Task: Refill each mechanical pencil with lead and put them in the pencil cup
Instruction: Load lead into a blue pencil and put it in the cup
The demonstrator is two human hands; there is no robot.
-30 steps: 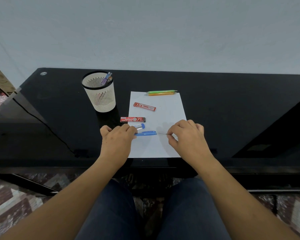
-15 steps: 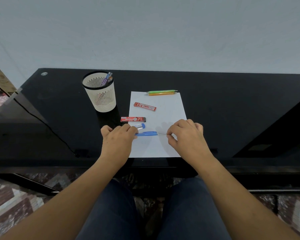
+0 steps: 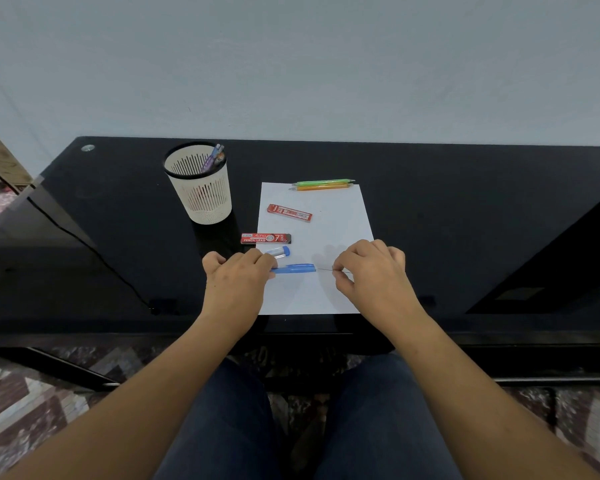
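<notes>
Head view: a black tabletop (image 3: 465, 220) by a pale wall. The left hand (image 3: 236, 285) holds a blue pencil (image 3: 295, 269); the right hand (image 3: 374, 275) pinches a thin lead (image 3: 325, 269).

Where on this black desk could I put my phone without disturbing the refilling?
The widest bare stretch is the desk right of the paper; another lies left of the pencil cup. It is crowded on the paper's near left, where the lead cases, blue cap, and the left hand holding the blue pencil meet the right hand pinching a lead.
</notes>
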